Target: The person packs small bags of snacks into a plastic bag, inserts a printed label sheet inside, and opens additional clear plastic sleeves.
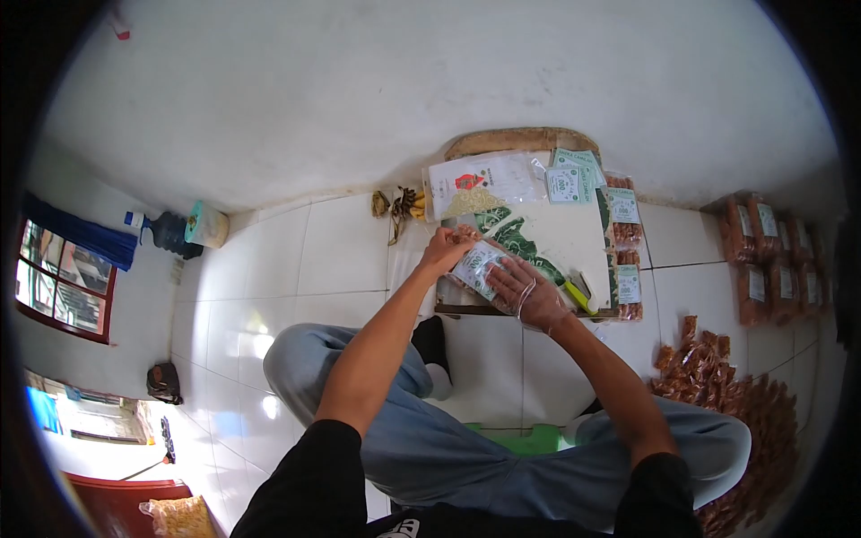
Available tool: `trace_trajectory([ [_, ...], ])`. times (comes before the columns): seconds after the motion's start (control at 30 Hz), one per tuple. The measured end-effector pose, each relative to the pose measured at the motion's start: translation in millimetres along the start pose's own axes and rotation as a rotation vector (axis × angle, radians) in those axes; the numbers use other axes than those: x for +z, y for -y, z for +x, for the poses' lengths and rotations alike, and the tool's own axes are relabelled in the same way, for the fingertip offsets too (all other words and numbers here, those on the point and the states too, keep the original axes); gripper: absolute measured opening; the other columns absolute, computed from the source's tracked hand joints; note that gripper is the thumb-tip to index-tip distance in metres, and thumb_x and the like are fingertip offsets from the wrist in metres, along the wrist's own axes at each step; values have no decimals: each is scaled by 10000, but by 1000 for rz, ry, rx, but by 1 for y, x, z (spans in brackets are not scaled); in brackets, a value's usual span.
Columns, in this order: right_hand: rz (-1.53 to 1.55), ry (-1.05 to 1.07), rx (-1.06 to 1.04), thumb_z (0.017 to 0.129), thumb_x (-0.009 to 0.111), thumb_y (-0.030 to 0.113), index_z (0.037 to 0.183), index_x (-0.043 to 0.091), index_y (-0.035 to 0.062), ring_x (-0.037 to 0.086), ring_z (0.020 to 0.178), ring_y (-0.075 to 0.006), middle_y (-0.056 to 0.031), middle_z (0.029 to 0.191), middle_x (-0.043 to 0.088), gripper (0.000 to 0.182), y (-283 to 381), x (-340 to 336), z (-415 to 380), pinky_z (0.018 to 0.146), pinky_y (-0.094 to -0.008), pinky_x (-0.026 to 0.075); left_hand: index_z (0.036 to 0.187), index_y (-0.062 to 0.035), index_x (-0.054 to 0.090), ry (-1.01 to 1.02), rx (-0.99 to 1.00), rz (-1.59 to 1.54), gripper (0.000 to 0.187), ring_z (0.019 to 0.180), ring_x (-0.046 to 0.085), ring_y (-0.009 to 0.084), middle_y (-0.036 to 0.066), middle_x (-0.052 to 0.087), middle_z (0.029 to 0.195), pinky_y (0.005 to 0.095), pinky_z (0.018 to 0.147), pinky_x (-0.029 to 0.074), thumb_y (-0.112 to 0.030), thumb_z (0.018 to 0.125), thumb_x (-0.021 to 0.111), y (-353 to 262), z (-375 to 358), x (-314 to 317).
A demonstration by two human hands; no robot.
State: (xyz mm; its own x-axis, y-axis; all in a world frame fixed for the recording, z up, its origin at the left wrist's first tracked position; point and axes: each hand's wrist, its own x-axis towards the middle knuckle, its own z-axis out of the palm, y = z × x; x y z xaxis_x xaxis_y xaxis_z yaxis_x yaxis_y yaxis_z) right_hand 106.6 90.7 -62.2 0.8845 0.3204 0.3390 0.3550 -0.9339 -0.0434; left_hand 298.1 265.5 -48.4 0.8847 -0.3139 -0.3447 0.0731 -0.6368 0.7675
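Note:
A clear bag of brown snacks with a pale printed label (pixel 478 267) is held over the low table's left part. My left hand (pixel 443 251) grips the upper left end of the bag, its fingers closed around the plastic. Across the label's right side lies my right hand (pixel 529 291), fingers together and pressed on the bag, with clear bands around the hand. A yellow-green stapler (pixel 579 294) rests on the low table (pixel 574 238) to the right of my right hand. Green and white labels (pixel 570 179) lie at the table's back right.
Labelled snack packs (pixel 625 220) line the table's right edge. More packs (pixel 771 255) stand by the right wall, with a heap of small packets (pixel 717 381) nearer. Bananas (pixel 414 203) lie behind left. A green stool (pixel 529 439) is between my legs.

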Motion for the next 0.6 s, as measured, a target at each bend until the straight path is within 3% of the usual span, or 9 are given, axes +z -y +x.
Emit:
trace_trajectory([
  [0.1, 133, -17, -10, 957, 510, 315, 1370, 532, 151, 383, 1392, -245, -37, 1460, 485, 445, -3, -3, 1, 1187, -397, 267, 1358, 12, 376, 103, 115, 53, 962, 1220, 521, 325, 229, 507, 1326, 393, 1023, 430, -594, 717, 760, 14, -10, 3],
  [0.17, 146, 20, -43, 951, 522, 293, 1378, 525, 149, 371, 1401, -248, -31, 1472, 470, 451, -6, -9, -1, 1193, -399, 254, 1432, 13, 270, 80, 154, 113, 1048, 1341, 364, 368, 256, 365, 1431, 428, 1109, 334, -616, 735, 735, 20, -12, 7],
  [0.27, 189, 38, -101, 940, 540, 242, 1384, 518, 146, 351, 1414, -249, -26, 1495, 442, 455, -10, -13, -7, 1201, -407, 237, 1456, 22, 224, 119, 194, 100, 1108, 1384, 268, 397, 261, 306, 1462, 459, 1145, 266, -649, 731, 726, 31, -11, 8],
  [0.5, 240, 96, -135, 904, 571, 165, 1359, 529, 133, 334, 1426, -243, -40, 1504, 424, 458, -10, -31, -8, 1197, -420, 247, 1467, 36, 198, 137, 246, 123, 1142, 1382, 272, 422, 274, 309, 1457, 463, 1142, 274, -682, 738, 706, 40, -6, 8],
  [0.6, 136, 55, -170, 919, 558, 209, 1353, 530, 114, 321, 1426, -249, -46, 1493, 430, 445, -11, -27, -8, 1211, -422, 208, 1464, 42, 211, 163, 240, 154, 1130, 1379, 290, 415, 274, 310, 1460, 460, 1142, 275, -684, 747, 696, 34, -10, 7],
])
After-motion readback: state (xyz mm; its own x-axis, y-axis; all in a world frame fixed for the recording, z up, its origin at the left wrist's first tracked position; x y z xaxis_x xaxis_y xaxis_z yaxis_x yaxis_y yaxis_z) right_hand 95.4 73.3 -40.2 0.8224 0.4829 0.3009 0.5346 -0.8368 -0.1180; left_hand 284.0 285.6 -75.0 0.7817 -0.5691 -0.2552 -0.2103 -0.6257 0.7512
